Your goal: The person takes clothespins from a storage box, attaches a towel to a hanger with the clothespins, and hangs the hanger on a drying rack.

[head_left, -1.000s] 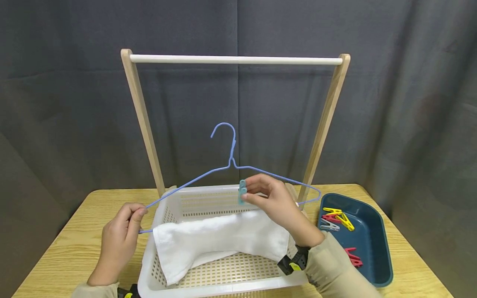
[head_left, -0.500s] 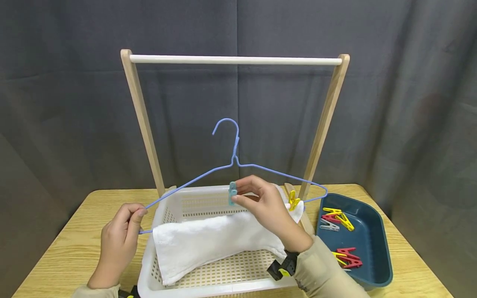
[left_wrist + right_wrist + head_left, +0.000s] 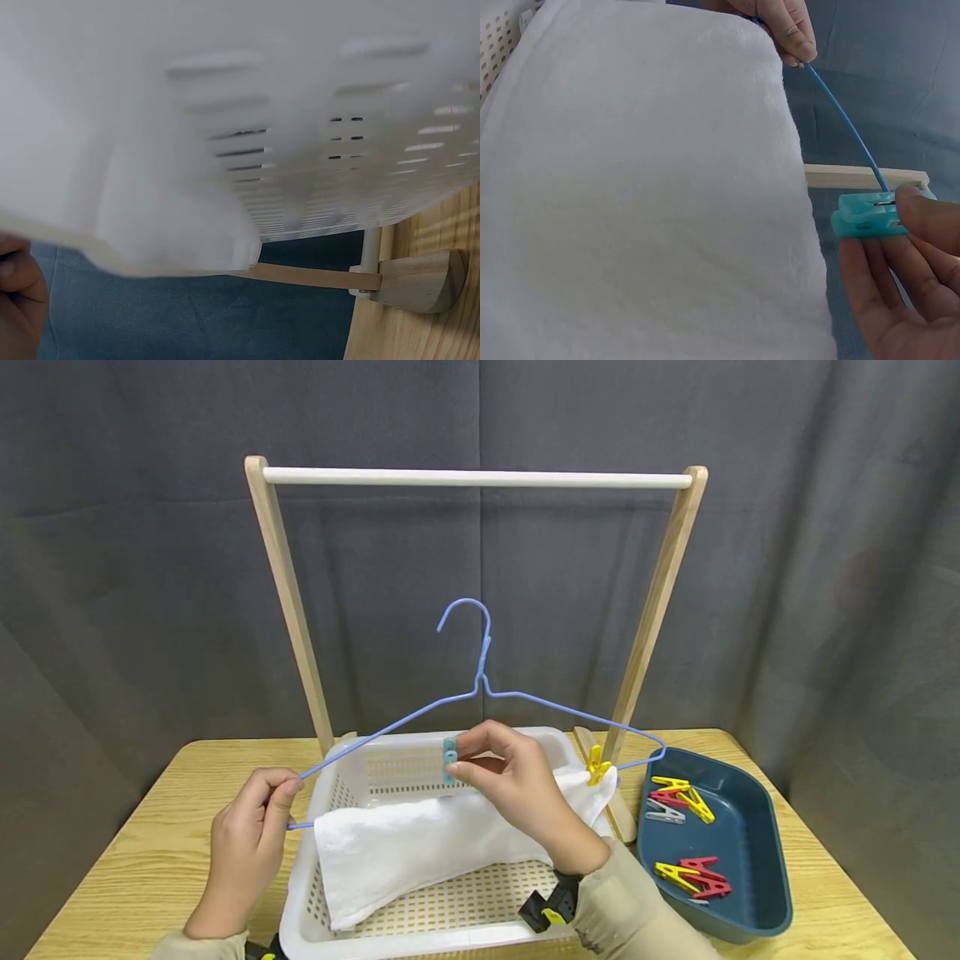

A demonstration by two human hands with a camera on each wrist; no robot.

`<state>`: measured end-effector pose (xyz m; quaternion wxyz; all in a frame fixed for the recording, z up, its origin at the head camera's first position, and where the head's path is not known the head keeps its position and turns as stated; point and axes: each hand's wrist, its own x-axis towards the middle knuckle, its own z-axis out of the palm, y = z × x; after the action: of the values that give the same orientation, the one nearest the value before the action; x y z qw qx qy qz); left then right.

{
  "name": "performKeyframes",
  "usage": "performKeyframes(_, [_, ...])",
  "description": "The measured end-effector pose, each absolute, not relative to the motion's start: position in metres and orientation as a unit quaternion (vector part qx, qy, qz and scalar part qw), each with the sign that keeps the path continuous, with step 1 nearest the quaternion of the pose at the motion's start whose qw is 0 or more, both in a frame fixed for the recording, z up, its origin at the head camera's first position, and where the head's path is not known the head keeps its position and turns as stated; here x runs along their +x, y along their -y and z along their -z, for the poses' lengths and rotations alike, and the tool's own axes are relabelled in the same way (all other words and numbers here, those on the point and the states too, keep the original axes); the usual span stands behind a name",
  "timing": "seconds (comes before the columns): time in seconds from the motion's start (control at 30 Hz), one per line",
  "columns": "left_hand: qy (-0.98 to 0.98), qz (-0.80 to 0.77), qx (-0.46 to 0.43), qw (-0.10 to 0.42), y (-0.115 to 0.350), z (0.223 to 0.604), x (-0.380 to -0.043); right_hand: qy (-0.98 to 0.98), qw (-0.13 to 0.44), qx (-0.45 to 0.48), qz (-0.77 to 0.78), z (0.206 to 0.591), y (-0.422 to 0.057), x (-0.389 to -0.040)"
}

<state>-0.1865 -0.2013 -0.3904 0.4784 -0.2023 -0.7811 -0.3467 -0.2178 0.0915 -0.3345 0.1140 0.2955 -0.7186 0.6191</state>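
My left hand grips the left end of a blue wire hanger, whose hook points up. Over the hanger's bottom bar drapes a white towel, its folded edge running along the bar. A yellow clothespin clips the towel's right end to the bar. My right hand pinches a teal clothespin between thumb and fingers, just above the towel's top edge. In the right wrist view that teal clothespin lies beside the towel's edge. The left wrist view shows mostly the basket wall.
A white perforated basket stands beneath the towel. Behind it rises a wooden rack with a white rod. At the right, a dark blue tray holds several yellow, red and grey clothespins. All stand on a wooden table.
My right hand with the teal clothespin has moved left along the towel, uncovering the yellow clothespin at the right end. The hanger has shifted slightly right.
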Motion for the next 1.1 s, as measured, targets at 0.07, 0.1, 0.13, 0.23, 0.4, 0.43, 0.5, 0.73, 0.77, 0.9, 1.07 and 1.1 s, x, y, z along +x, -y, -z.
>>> performKeyframes(0.07, [0.78,0.348,-0.203,0.479,0.201,0.391,-0.186,0.721,0.115,0.3,-0.614,0.335,-0.09,-0.217])
performKeyframes(0.1, [0.78,0.349,-0.203,0.479,0.201,0.391,-0.186,0.723,0.117,0.301,-0.611,0.335,-0.089,-0.217])
performKeyframes(0.13, [0.779,0.349,-0.204,0.479,0.2,0.39,-0.186,0.724,0.117,0.302,-0.609,0.334,-0.088,-0.216])
performKeyframes(0.23, [0.779,0.35,-0.205,0.479,0.2,0.39,-0.186,0.727,0.113,0.303,-0.606,0.333,-0.085,-0.215])
performKeyframes(0.4, [0.78,0.349,-0.203,0.479,0.2,0.389,-0.185,0.727,0.102,0.302,-0.608,0.332,-0.08,-0.212])
performKeyframes(0.43, [0.779,0.348,-0.204,0.48,0.2,0.389,-0.185,0.726,0.101,0.302,-0.61,0.332,-0.079,-0.212])
performKeyframes(0.5, [0.778,0.347,-0.205,0.481,0.2,0.389,-0.184,0.721,0.1,0.302,-0.615,0.332,-0.077,-0.211])
performKeyframes(0.73, [0.775,0.346,-0.212,0.485,0.198,0.388,-0.185,0.709,0.086,0.292,-0.636,0.333,-0.07,-0.21])
performKeyframes(0.77, [0.775,0.346,-0.211,0.484,0.198,0.388,-0.185,0.708,0.084,0.291,-0.638,0.333,-0.069,-0.209])
performKeyframes(0.9, [0.776,0.348,-0.209,0.483,0.197,0.388,-0.185,0.703,0.077,0.292,-0.644,0.332,-0.064,-0.208])
performKeyframes(1.07, [0.772,0.349,-0.215,0.486,0.197,0.388,-0.184,0.701,0.068,0.295,-0.646,0.332,-0.059,-0.206])
performKeyframes(1.1, [0.772,0.349,-0.216,0.486,0.197,0.388,-0.184,0.699,0.066,0.296,-0.648,0.332,-0.058,-0.205])
